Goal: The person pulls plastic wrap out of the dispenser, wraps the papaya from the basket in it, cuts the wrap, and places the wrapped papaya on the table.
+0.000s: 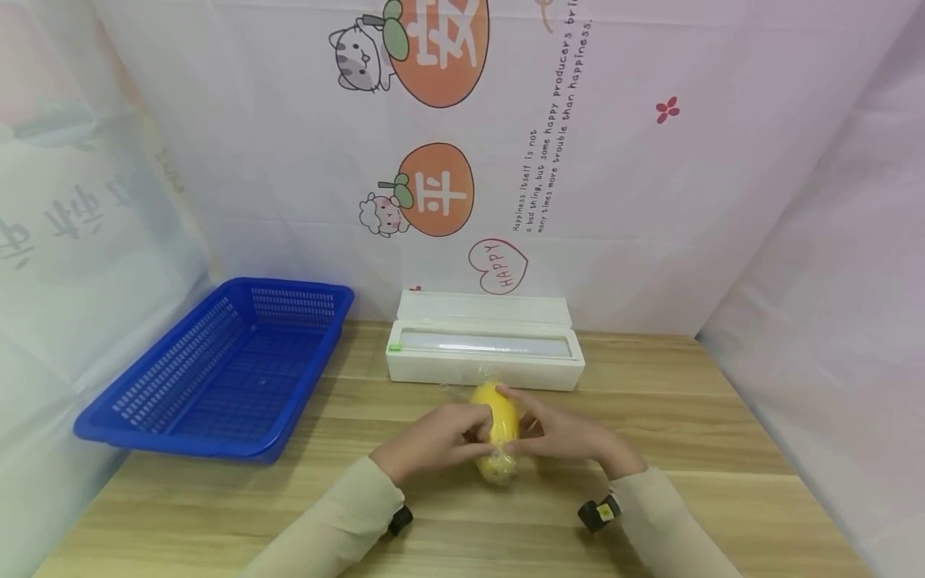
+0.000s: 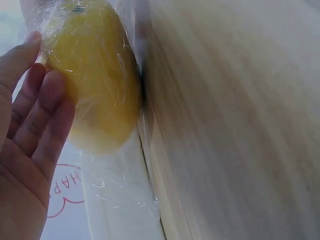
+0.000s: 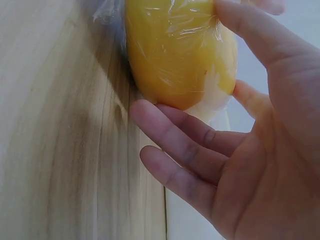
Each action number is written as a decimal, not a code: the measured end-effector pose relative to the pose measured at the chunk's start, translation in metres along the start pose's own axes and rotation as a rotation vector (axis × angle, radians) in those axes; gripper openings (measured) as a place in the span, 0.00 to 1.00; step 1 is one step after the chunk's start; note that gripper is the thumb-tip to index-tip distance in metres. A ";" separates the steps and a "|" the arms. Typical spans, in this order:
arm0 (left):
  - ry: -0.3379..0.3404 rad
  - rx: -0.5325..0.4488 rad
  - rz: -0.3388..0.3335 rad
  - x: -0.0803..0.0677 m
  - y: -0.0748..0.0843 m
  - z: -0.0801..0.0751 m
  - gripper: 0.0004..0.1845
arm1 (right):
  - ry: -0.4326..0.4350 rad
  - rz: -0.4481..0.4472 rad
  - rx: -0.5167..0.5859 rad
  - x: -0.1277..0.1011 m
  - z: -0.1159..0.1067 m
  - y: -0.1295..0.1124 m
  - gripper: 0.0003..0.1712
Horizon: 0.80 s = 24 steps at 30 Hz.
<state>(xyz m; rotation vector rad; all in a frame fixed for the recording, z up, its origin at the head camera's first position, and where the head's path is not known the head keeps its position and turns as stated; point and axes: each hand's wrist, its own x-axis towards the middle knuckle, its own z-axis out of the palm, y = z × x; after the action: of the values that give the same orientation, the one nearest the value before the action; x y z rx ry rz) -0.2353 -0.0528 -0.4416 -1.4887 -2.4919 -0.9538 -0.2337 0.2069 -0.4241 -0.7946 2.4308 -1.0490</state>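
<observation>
A yellow mango (image 1: 503, 416) lies on the wooden table, wrapped in clear cling film (image 2: 102, 55) that is creased and gathered near one end. My left hand (image 1: 442, 437) is at its left side; in the left wrist view the thumb and index finger pinch the film while the other fingertips rest against the fruit. From the right, my right hand (image 1: 567, 433) holds the wrapped mango (image 3: 175, 55) between thumb and fingers, with two fingers extended below it in the right wrist view. Loose film sticks out past the mango's far end.
A white cling film box (image 1: 486, 371) with its lid raised stands just behind the mango, a roll (image 1: 484, 345) inside. To the left is a blue plastic basket (image 1: 289, 401). Printed white cloth (image 1: 614, 265) hangs behind and along both sides of the table (image 1: 650, 385).
</observation>
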 end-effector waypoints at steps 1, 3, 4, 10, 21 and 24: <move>0.006 0.006 0.005 0.000 0.000 -0.001 0.14 | 0.003 -0.005 -0.005 0.000 0.000 0.000 0.52; 0.017 0.011 0.011 0.000 0.000 -0.001 0.13 | 0.003 -0.013 -0.007 0.001 0.000 0.000 0.51; 0.020 0.006 0.009 0.000 -0.001 -0.002 0.12 | -0.002 -0.014 0.001 0.001 0.000 0.001 0.50; 0.009 -0.094 -0.016 -0.001 -0.003 -0.001 0.06 | -0.041 -0.014 0.079 0.000 -0.002 0.008 0.41; 0.027 -0.103 0.000 -0.001 -0.006 0.003 0.03 | 0.074 -0.047 -0.141 0.003 0.019 0.010 0.72; 0.039 -0.093 0.014 -0.001 -0.007 0.003 0.04 | 0.127 -0.047 -0.231 0.005 0.026 0.007 0.72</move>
<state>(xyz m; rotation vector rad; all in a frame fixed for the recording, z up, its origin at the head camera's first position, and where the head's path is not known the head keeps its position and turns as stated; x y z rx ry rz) -0.2398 -0.0541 -0.4473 -1.4958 -2.4378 -1.0995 -0.2262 0.1943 -0.4468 -0.8864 2.6890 -0.8690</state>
